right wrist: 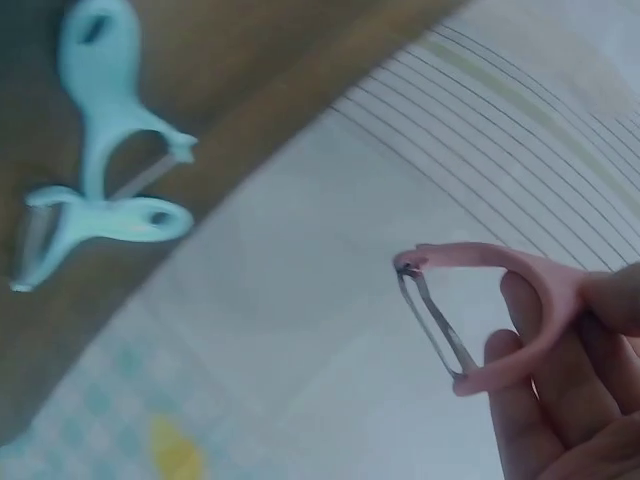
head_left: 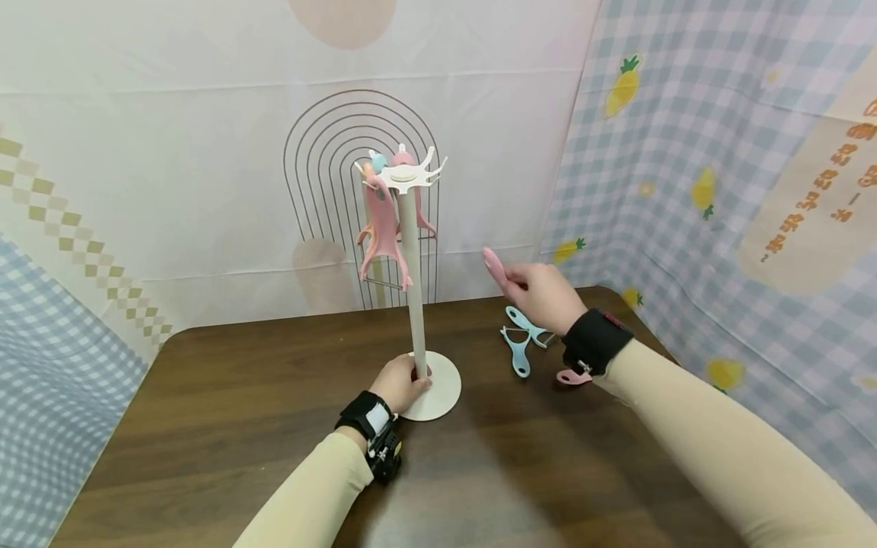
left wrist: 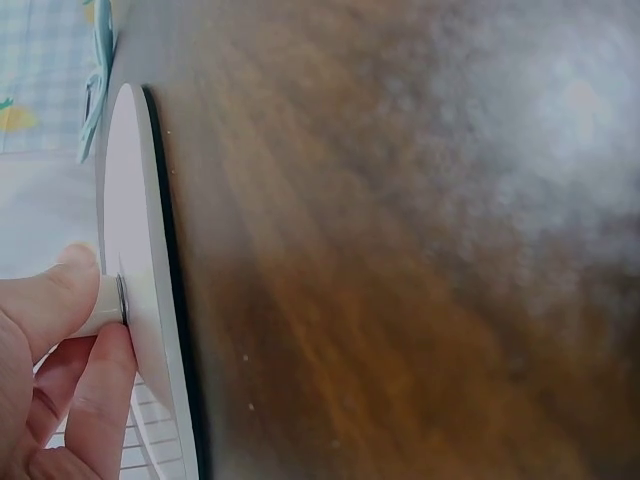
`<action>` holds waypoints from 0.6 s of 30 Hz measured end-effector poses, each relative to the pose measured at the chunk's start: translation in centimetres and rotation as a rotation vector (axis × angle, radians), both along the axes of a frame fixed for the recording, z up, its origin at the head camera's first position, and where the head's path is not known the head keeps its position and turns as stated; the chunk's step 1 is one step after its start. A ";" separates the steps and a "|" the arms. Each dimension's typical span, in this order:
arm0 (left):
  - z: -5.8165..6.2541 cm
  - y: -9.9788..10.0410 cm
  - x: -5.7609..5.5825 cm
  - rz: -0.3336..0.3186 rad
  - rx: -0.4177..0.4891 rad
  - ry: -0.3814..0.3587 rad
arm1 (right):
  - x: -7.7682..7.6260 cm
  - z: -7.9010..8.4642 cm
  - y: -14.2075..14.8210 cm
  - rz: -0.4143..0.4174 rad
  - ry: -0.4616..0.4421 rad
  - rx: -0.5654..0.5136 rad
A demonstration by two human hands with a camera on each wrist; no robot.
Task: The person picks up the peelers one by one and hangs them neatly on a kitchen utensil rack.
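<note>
A white stand (head_left: 414,304) with a round base (head_left: 441,388) and a ring of hooks (head_left: 403,176) stands upright on the table. Low on its pole, just above the base, my left hand (head_left: 397,387) grips it between thumb and fingers. A pink peeler (head_left: 382,221) hangs from a hook on the near left; more peelers, partly hidden behind it, hang at the back. My right hand (head_left: 546,297) holds another pink peeler (right wrist: 535,350) in the air, right of the stand, its fingers around the fork and the metal blade facing outward in the right wrist view.
Two light-blue peelers (head_left: 518,354) lie partly overlapping on the brown table (head_left: 274,449), right of the base. A pink peeler (head_left: 571,377) lies beneath my right wrist, partly covered by it. Patterned cloth (head_left: 507,152) hangs behind the table and along both sides.
</note>
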State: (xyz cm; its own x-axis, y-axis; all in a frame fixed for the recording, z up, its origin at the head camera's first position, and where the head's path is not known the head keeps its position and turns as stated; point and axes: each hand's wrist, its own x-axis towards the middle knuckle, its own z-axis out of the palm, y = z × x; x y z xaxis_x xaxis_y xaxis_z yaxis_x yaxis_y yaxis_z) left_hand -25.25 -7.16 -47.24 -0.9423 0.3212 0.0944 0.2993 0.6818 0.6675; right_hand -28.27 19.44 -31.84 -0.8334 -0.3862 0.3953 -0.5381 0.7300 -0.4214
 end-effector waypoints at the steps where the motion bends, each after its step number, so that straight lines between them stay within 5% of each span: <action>1: 0.1 0.0 0.0 0.000 0.001 -0.002 | -0.1 0.7 -0.2 -0.003 0.013 -0.026; 10: 0.0 0.0 -0.1 0.010 -0.007 0.002 | 0.1 5.6 -3.3 -0.087 0.076 -0.285; 18: -0.5 0.2 -0.3 0.003 -0.008 0.015 | 0.4 9.3 -5.6 -0.025 0.167 -0.297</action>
